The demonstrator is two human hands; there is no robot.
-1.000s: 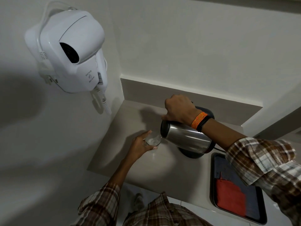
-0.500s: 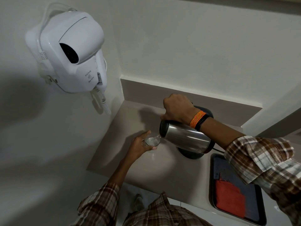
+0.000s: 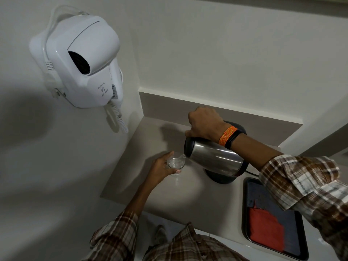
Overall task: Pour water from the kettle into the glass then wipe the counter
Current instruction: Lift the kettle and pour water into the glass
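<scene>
A steel kettle [image 3: 214, 157] with a black lid is tipped to the left above its black base [image 3: 222, 178]. My right hand [image 3: 204, 124] grips its handle from above. Its spout is at the rim of a clear glass [image 3: 176, 162] that stands on the beige counter [image 3: 150, 140], and water runs into the glass. My left hand [image 3: 160, 168] is wrapped around the glass from the left. A red cloth [image 3: 266, 227] lies folded on a dark tray [image 3: 244, 210] at the right.
A white wall-mounted hair dryer [image 3: 84, 61] with a coiled cord hangs on the left wall above the counter's left end. The counter sits in a corner, with walls at the back and left. A black cable runs from the kettle base to the right.
The kettle has stayed tipped over the glass and the water level in the glass has risen a little. Both hands have kept their places.
</scene>
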